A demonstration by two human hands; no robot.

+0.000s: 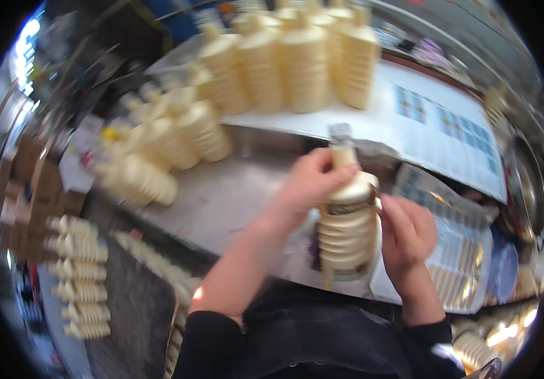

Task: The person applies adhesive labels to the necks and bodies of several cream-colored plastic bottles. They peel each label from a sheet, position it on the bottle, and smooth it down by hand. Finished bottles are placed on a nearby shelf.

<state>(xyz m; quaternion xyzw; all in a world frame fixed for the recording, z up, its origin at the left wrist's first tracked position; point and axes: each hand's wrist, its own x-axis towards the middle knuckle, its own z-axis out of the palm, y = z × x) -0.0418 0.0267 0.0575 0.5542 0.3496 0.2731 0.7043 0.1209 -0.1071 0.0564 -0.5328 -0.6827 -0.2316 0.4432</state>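
A cream ribbed plastic bottle (348, 230) stands upright in front of me, with a dark band near its shoulder and a label low on its body. My left hand (313, 180) grips its neck and shoulder from the left. My right hand (408, 234) presses against the bottle's right side, fingers curled at the label edge. A white sheet of stickers (455, 252) lies just right of the bottle on the grey worktable (221, 196).
Several identical cream bottles stand on a raised white shelf (310, 63) behind. More lie on their sides at the table's left (152, 158). A row of them lies on the floor at the lower left (79, 278). Cardboard boxes (32, 189) stack at the far left.
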